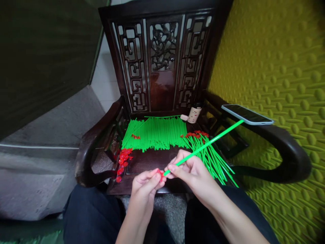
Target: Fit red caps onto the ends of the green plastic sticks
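Between the thumb and fingers of my left hand (148, 184) is a small red plastic piece (160, 174), mostly covered by the fingertips. My right hand (190, 169) pinches a green plastic stick (210, 140) close to its lower end. That end meets the red piece; whether it sits inside cannot be made out. On the chair seat beyond lies a wide layer of loose green sticks (162, 132). Red pieces (123, 161) are heaped at the seat's left edge. To the right, a bundle of green sticks (210, 159) has red tips (196, 134).
The dark wooden chair (162, 88) has a carved back and curved armrests. A phone (246, 114) rests on the right armrest, near the green stick's upper end. A patterned bottle (194, 114) and a small pink case (184, 117) are at the back. Yellow padding (274, 67) lines the right side.
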Motion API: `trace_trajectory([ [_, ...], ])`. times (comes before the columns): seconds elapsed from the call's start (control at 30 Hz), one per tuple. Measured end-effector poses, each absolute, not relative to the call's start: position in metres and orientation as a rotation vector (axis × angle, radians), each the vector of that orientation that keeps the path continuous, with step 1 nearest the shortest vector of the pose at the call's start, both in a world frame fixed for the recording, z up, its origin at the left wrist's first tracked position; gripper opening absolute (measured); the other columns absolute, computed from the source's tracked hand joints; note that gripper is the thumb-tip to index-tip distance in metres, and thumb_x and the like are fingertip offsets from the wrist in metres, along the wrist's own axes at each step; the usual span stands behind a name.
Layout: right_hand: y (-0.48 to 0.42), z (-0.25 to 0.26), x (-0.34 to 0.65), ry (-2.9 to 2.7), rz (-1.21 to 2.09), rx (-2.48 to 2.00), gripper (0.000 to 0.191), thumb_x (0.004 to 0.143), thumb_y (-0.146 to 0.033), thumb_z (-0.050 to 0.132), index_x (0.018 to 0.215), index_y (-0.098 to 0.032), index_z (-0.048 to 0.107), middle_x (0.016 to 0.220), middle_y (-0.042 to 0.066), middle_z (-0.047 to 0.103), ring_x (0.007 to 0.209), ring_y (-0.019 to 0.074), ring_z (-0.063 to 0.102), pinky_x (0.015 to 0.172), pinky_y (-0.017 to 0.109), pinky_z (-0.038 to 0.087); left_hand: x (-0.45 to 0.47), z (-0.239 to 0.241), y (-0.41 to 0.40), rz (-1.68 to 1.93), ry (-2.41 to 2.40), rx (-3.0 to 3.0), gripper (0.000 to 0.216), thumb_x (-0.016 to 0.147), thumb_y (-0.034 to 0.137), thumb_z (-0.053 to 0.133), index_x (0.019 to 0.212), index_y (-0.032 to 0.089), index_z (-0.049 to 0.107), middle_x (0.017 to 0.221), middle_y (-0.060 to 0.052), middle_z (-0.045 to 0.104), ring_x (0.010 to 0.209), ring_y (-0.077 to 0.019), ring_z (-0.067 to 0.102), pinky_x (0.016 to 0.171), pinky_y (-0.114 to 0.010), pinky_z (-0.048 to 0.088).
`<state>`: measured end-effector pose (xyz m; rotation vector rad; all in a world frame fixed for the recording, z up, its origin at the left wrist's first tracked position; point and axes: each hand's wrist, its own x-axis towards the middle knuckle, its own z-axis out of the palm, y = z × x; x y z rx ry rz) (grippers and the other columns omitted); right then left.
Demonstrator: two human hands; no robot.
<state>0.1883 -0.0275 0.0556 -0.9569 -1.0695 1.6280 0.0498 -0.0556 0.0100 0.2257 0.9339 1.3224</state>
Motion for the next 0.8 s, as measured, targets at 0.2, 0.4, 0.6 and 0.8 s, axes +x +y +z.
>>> trace_trajectory([
  [0.2,-0.029,0.052,0.184,-1.072,1.494,-0.983,0.028,0.067,-0.033,0.078,0.067,-0.019,0.053,0.067,-0.002,0.065,0.061,0.0115,0.063,0.062,0.024,0.052,0.056,0.010,-0.058,1.450,0.988,0.361,0.021,0.052,0.022,0.085,0.068,0.015,0.074,0.069,-0.005,0.073,0.062,-0.0139,0.069,0.060,-0.019,0.057],
  [0.4,-0.030,0.049,0.183,-1.068,1.422,-0.967,0.028,0.066,-0.034,0.078,0.067,-0.019,0.055,0.068,0.000,0.063,0.063,0.0132,0.063,0.063,0.025,0.054,0.062,0.008,-0.057,1.562,1.000,0.507,0.015,0.056,0.021,0.083,0.068,0.017,0.075,0.071,-0.004,0.072,0.064,-0.0146,0.068,0.061,-0.022,0.058],
  [0.6,-0.030,0.049,0.185,-1.055,1.358,-0.994,0.024,0.070,-0.033,0.076,0.066,-0.018,0.057,0.072,0.001,0.063,0.068,0.0144,0.065,0.065,0.026,0.056,0.066,0.006,-0.052,1.613,1.017,0.637,0.011,0.060,0.020,0.080,0.070,0.017,0.075,0.071,-0.005,0.071,0.065,-0.0147,0.067,0.062,-0.023,0.057],
  [0.8,-0.027,0.050,0.188,-1.035,1.349,-0.976,0.024,0.070,-0.031,0.076,0.065,-0.018,0.055,0.073,0.001,0.066,0.070,0.0139,0.065,0.068,0.026,0.055,0.058,0.010,-0.039,1.509,0.974,0.795,0.007,0.064,0.018,0.077,0.070,0.017,0.075,0.070,-0.005,0.070,0.066,-0.0165,0.067,0.063,-0.027,0.057],
])
